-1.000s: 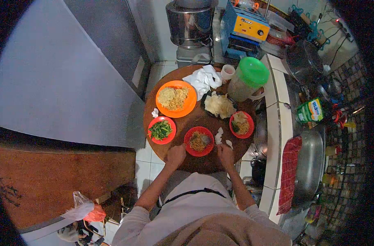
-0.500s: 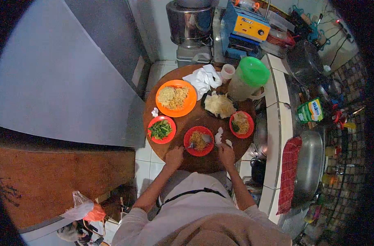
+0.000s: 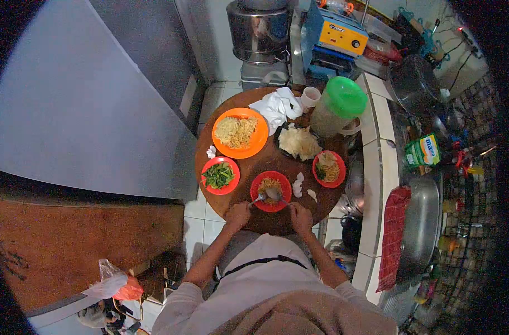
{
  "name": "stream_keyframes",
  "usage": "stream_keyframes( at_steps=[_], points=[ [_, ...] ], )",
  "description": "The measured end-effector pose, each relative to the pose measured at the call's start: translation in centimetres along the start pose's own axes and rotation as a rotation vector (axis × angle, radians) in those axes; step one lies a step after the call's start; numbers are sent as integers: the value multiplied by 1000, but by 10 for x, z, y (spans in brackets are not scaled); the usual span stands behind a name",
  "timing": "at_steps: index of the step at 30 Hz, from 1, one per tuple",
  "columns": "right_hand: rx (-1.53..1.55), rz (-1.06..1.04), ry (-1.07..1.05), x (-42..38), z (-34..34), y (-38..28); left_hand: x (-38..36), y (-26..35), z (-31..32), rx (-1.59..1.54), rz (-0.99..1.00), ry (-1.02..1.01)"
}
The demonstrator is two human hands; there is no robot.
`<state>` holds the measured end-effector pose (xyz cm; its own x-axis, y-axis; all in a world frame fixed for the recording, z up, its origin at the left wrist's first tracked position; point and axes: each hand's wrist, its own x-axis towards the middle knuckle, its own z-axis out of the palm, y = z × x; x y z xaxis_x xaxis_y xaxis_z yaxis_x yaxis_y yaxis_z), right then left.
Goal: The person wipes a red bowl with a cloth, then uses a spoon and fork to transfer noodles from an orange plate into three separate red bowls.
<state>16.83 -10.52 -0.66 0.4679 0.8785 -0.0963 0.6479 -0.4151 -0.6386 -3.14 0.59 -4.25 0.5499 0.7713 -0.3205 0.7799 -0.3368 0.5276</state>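
Note:
A red plate (image 3: 270,207) of noodles (image 3: 271,183) lies near the front edge of the round table. My left hand (image 3: 238,215) is closed around the handle of a silver fork-like utensil (image 3: 258,198), whose exact head shape is hard to make out. In my right hand (image 3: 300,218) is a spoon (image 3: 274,194), its bowl over the noodles and close to the other utensil's head. White scraps (image 3: 298,185) rest on the wood to the right of the plate.
Around the round table (image 3: 254,164) stand an orange plate of noodles (image 3: 256,146), a red plate of greens (image 3: 218,175), a black dish of crackers (image 3: 298,142), another red noodle plate (image 3: 328,170) and a green-lidded jug (image 3: 335,114). A tiled counter (image 3: 377,173) borders the right.
My right hand has moved left and inward, bringing the spoon to the middle of the plate beside the other utensil. My left hand stays nearly in place.

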Motion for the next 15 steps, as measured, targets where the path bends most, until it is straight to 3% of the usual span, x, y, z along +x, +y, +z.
stream_keyframes(
  at_steps=[6, 8, 10, 13, 15],
  points=[
    [-113, 23, -19, 8, -10, -6, 0, -3, -2, -12, -17, 3],
    [-109, 55, -41, 18, -7, 8, 6, -13, 9, -8, 80, 175],
    [-106, 93, -56, 24, -12, 14, 6, -5, 1, -29, 55, 212],
    [-185, -54, 64, 30, -26, -1, 15, 3, -7, -34, 46, 245],
    [-285, 106, -6, 27, -45, -27, 19, 7, -11, -22, 66, 235]
  ],
)
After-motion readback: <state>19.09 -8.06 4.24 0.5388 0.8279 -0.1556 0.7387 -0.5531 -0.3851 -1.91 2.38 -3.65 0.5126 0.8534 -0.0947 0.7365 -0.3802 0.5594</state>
